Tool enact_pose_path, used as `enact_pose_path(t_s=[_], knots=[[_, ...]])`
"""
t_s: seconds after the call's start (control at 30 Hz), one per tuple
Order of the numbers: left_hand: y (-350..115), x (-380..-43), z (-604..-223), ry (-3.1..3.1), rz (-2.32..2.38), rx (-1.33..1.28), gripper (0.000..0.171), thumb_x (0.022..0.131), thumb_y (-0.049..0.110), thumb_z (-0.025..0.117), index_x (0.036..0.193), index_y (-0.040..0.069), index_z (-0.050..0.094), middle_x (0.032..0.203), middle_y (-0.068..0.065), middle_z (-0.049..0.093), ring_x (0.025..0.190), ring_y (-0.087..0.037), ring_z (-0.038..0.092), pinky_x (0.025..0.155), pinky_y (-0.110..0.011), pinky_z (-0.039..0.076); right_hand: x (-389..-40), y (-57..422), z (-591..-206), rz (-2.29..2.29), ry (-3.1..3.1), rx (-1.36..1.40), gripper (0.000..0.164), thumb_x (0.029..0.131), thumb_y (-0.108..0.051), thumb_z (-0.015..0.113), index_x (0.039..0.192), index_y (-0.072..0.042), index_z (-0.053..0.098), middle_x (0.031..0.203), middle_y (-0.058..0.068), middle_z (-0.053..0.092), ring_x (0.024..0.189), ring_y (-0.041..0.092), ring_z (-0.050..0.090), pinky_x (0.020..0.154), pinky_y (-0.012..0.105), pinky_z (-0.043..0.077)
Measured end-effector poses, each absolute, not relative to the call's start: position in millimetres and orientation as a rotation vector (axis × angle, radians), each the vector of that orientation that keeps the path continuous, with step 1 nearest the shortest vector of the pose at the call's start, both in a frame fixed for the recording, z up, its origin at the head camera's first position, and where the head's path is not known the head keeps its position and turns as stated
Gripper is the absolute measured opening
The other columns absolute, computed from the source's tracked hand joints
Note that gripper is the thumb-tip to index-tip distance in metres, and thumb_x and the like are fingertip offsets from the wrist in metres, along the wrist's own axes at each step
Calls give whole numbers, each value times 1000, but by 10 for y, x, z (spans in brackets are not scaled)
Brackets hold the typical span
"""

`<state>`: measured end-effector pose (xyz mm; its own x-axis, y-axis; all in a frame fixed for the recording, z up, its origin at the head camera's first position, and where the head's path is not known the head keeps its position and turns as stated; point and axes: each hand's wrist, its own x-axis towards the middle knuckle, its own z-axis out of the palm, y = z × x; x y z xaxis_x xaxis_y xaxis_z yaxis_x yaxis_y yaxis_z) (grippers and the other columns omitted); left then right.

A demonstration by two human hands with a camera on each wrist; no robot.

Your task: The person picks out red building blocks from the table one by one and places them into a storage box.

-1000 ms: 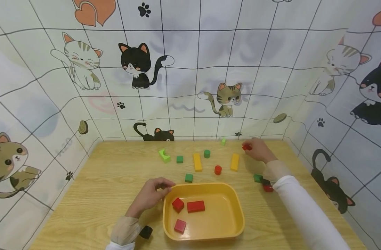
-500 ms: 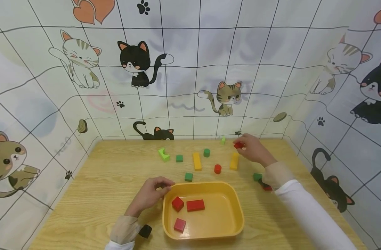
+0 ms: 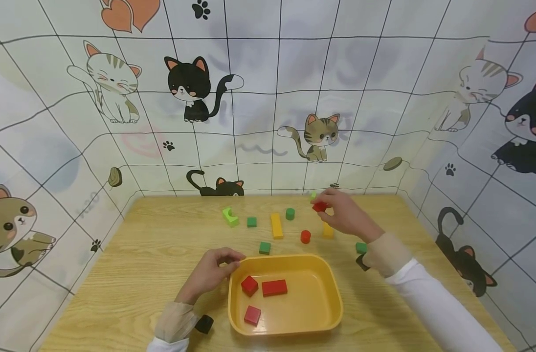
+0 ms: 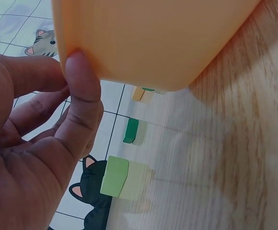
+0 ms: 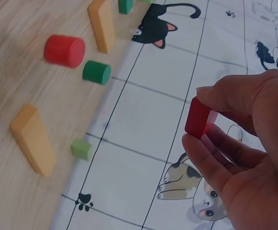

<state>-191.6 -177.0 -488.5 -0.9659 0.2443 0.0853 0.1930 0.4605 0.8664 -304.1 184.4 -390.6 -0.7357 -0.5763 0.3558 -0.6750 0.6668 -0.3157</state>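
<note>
My right hand (image 3: 350, 216) pinches a small red block (image 5: 197, 116) between thumb and fingertips, held up above the far right part of the table. My left hand (image 3: 212, 275) pinches the far left corner of the yellow tray (image 3: 305, 310), thumb (image 4: 83, 79) against its wall and fingers at the rim. Inside the tray, to the left, lie a red cube (image 3: 249, 286), a red oblong block (image 3: 274, 288) and another red block (image 3: 252, 315).
Beyond the tray are green blocks (image 3: 265, 248), a red cylinder (image 3: 305, 236), a green cylinder (image 3: 290, 213) and a yellow oblong block (image 3: 277, 226). A second yellow block (image 5: 33, 139) lies under the right hand. A light green arch (image 3: 230, 218) sits farther left. Cat-print cloth (image 3: 259, 112) surrounds the table.
My right hand has carried the red block leftward over the far part of the table. A red piece near the right wrist is now hidden behind it. The left hand stays at the tray.
</note>
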Motion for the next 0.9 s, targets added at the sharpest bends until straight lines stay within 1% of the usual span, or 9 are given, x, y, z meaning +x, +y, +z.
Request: enact_pose_path(t_s=[0.2, 0.43, 0.67, 0.83, 0.9], knots=[[-1768, -1931, -4890, 2625, 1560, 381, 17, 94, 8, 65, 107, 9, 74, 106, 0, 71, 96, -19, 63, 77, -27, 54, -2891, 1706, -3805, 632, -2668, 1069, 25, 86, -7, 72, 111, -7, 71, 106, 3, 62, 91, 17, 58, 81, 32, 54], [-1773, -1933, -4879, 2624, 1566, 371, 17, 93, 8, 65, 108, 8, 74, 107, -2, 71, 96, -19, 63, 76, -28, 55, -2743, 1525, -3746, 610, -2589, 1241, 23, 86, -7, 72, 109, -12, 72, 101, -1, 60, 86, 12, 53, 75, 26, 51], [-1773, -1927, -4886, 2628, 1562, 371, 17, 93, 8, 66, 108, 9, 74, 107, -1, 71, 97, -18, 63, 79, -29, 54, -2571, 1345, -3735, 607, -2559, 1374, 24, 84, -7, 74, 108, -12, 71, 104, -1, 59, 91, 13, 54, 80, 25, 52], [-1771, -1921, -4876, 2629, 1570, 382, 18, 93, 8, 66, 108, 7, 74, 107, -3, 71, 97, -19, 63, 80, -30, 54, -2462, 1228, -3744, 599, -2518, 1488, 22, 85, -10, 74, 106, -13, 70, 105, -1, 59, 93, 13, 54, 82, 26, 52], [-1767, -1922, -4871, 2631, 1576, 389, 18, 92, 7, 66, 108, 7, 74, 106, -3, 71, 97, -19, 64, 81, -31, 54, -2421, 1186, -3754, 597, -2512, 1526, 20, 86, -10, 73, 106, -14, 70, 104, -1, 59, 93, 12, 54, 82, 24, 51]])
